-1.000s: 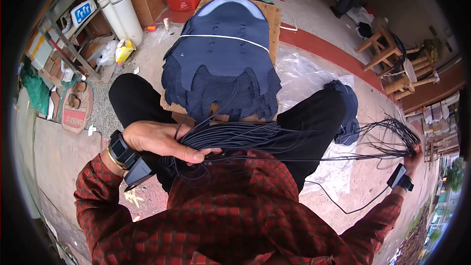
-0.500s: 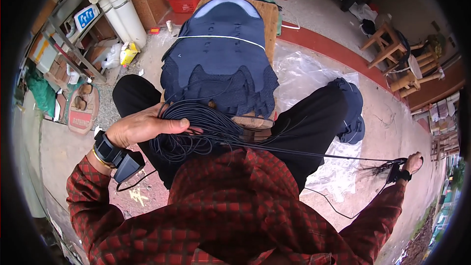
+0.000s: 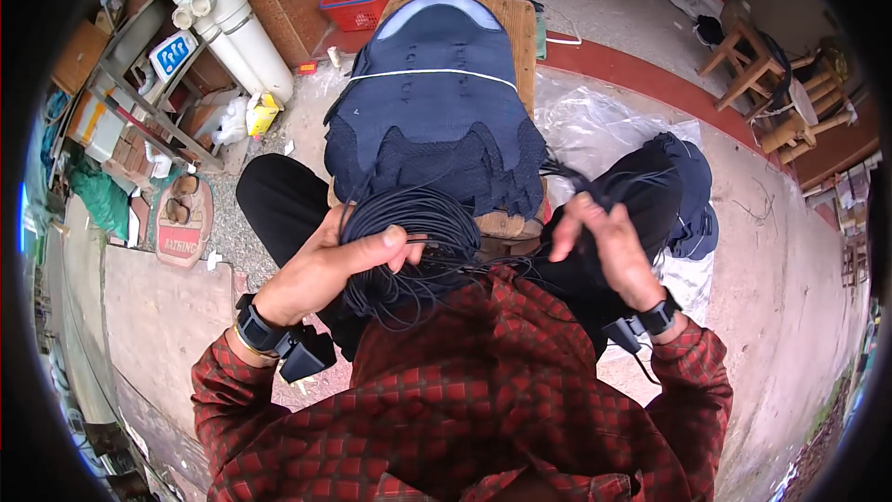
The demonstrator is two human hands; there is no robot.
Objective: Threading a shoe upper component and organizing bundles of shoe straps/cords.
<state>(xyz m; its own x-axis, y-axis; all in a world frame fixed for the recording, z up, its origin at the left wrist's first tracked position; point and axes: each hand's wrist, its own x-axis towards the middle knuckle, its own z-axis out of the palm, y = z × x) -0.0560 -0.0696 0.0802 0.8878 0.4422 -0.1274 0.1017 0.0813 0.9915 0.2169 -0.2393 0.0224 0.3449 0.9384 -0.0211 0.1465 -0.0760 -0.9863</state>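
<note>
My left hand [image 3: 339, 256] is closed round a thick looped bundle of thin dark cords [image 3: 423, 223], its thumb lying across the loops. The bundle rests over my lap in front of a stack of dark blue knitted fabric pieces [image 3: 432, 121]. A pale tie [image 3: 437, 71] runs across that stack, which lies on a wooden board [image 3: 526, 46]. Over my right thigh, my right hand [image 3: 613, 246] is smeared by motion, with fingers bent round dark cord strands. A loose tuft of strands [image 3: 565, 170] shows just beyond its fingers.
More dark blue fabric pieces [image 3: 692, 195] lie on clear plastic sheeting [image 3: 595, 116] to the right. A red basket [image 3: 358, 7] stands at the far side. Wooden stools [image 3: 743, 60] are far right; white pipes [image 3: 223, 23] and a shelf [image 3: 153, 116] stand left.
My right hand has come in from far right to above my right thigh, and the stretched strands have gone slack. My left hand keeps the bundle. The whole view has shifted slightly.
</note>
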